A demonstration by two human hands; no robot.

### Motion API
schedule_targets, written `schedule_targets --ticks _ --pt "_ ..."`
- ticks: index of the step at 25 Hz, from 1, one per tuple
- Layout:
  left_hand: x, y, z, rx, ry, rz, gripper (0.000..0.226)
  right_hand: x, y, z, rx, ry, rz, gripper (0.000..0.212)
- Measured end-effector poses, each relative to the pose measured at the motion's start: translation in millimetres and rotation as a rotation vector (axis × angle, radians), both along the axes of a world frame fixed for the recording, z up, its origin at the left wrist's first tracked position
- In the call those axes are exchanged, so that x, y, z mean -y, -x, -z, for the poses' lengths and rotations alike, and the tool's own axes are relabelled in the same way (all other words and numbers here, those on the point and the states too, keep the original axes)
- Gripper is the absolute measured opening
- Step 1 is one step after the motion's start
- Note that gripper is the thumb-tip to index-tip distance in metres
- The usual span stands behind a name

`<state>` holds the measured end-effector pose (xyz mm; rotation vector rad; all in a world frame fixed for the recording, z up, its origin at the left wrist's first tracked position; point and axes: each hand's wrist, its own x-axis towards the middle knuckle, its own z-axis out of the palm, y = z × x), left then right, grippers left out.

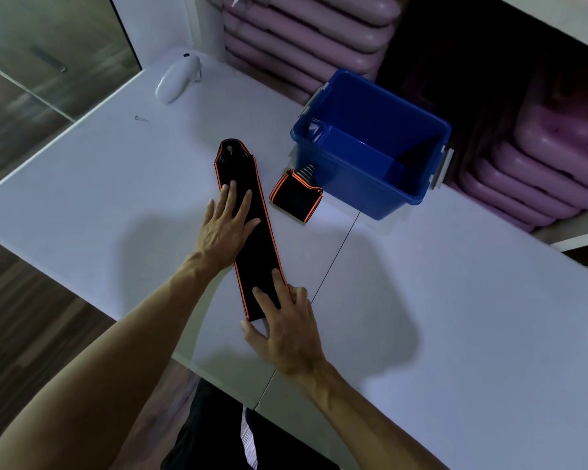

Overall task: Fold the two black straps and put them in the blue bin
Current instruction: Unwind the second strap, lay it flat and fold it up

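White desk [116, 198], long black strap [262, 252] lying flat mid-surface, left hand [226, 228] spread on its middle, right hand [286, 330] pressing the near end with straight fingers, soft, light, floppy I'd say, so lift that end; folded strap [294, 198] sits beside blue bin [340, 184]

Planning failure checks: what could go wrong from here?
1. The folded strap lies beside the bin, not in it; it may unfold when lifted.
2. The long strap is only pressed flat by left hand and right hand; its fold may skew.
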<state>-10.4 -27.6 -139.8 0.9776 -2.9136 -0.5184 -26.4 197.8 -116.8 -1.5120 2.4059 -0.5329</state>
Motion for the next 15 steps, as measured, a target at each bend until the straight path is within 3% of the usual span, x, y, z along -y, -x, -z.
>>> schedule_targets --ticks 3,7,11,15 --pt "-6.8 -7.3 -13.9 -0.100 0.100 -0.018 0.053 -12.0 20.7 -6.0 0.094 0.015 -0.138 0.059" --pt "-66.0 -72.0 -35.8 -0.388 0.157 0.120 0.024 -11.0 34.9 -2.3 -0.034 0.027 -0.234 0.065" --pt "-119.2 -130.4 -20.5 -0.276 0.066 0.332 0.035 -10.4 42.7 8.3 -0.103 0.037 -0.266 0.066" --pt "-118.4 -114.6 -14.9 -0.247 0.129 0.295 0.035 -12.4 53.8 -0.1 -0.052 0.058 -0.331 0.057"
